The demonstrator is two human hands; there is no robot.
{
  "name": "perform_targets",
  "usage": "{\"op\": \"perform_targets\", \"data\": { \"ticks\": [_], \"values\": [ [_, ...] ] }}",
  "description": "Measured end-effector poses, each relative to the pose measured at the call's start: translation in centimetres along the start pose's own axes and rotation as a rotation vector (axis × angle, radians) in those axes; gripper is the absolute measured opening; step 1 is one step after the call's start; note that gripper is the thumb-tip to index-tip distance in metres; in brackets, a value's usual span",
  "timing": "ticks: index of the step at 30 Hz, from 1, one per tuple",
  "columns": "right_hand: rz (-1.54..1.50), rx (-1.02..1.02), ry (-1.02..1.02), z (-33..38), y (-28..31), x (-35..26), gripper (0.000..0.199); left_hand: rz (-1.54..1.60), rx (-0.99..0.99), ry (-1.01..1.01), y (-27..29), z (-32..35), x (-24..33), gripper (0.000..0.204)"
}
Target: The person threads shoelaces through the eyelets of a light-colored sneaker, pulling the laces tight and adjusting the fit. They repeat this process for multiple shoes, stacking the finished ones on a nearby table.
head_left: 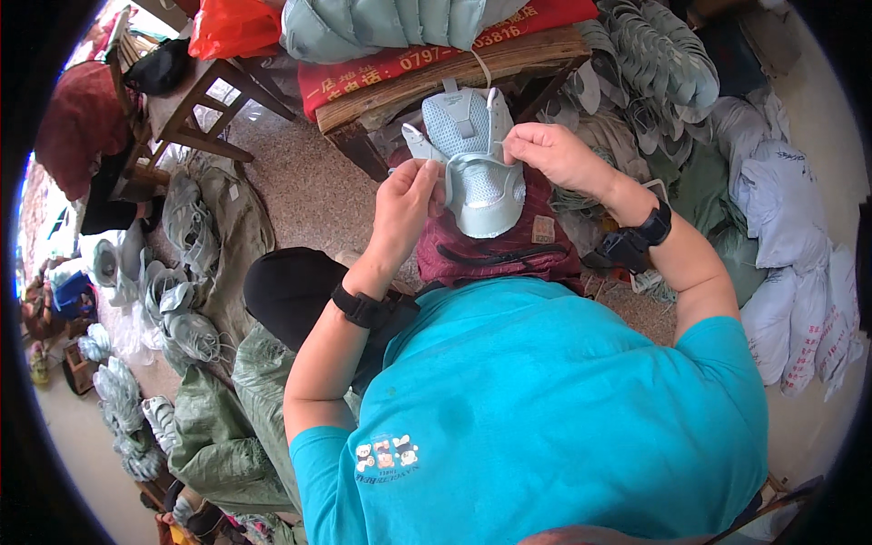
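Observation:
A pale grey-blue shoe upper (488,195) lies over my lap, its toe toward me and its mesh tongue (451,123) spread away from me. At its left edge my left hand (407,200) is closed, thumb and fingers pinching the side of the upper. My right hand (554,156) is closed too, at the right eyelet flap (499,123), pinching a thin pale strand that looks like a shoelace. Another pale strand rises from the far end of the upper toward the bench. Dark bands sit on both my wrists. Under the upper is maroon cloth (495,259).
Just ahead stands a wooden bench (454,86) with a red printed cloth and a stack of grey-blue uppers (381,25). More uppers (658,54) pile up at the far right, above white sacks (786,204). Left are a wooden stool (195,109), bundled uppers and green sacks (222,431).

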State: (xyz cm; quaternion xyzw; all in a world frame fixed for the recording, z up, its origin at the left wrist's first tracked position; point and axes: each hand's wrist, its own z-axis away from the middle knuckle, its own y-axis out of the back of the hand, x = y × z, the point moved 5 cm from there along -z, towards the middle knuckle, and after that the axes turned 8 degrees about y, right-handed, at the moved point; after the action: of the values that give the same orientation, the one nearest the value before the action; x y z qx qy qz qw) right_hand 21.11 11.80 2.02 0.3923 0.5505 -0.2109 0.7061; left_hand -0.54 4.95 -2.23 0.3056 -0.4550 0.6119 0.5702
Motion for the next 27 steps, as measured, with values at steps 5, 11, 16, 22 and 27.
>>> {"op": "perform_targets", "data": {
  "ticks": [5, 11, 16, 22, 27],
  "values": [
    [0.156, -0.052, -0.167, -1.4, 0.8, 0.3, 0.028, -0.017, 0.035, 0.075, 0.1, 0.3, -0.5, 0.032],
    [1.057, -0.061, 0.346, -2.4, -1.4, -4.7, 0.019, -0.031, 0.036, 0.050, 0.2, 0.0, -0.9, 0.032],
    [1.253, -0.319, 0.257, -3.3, -1.9, -6.0, 0.019, -0.245, 0.131, -0.035, 1.0, -0.8, -0.6, 0.033],
    [1.243, -0.228, 0.505, -3.1, -1.7, -8.4, 0.024, -0.575, 0.186, -0.192, 0.2, -1.5, 0.8, 0.026],
    [1.133, -0.371, 0.497, -3.8, -1.2, -8.4, 0.031, -1.150, 0.218, -0.537, -0.7, -0.6, 5.2, 0.019]
  ]
}}
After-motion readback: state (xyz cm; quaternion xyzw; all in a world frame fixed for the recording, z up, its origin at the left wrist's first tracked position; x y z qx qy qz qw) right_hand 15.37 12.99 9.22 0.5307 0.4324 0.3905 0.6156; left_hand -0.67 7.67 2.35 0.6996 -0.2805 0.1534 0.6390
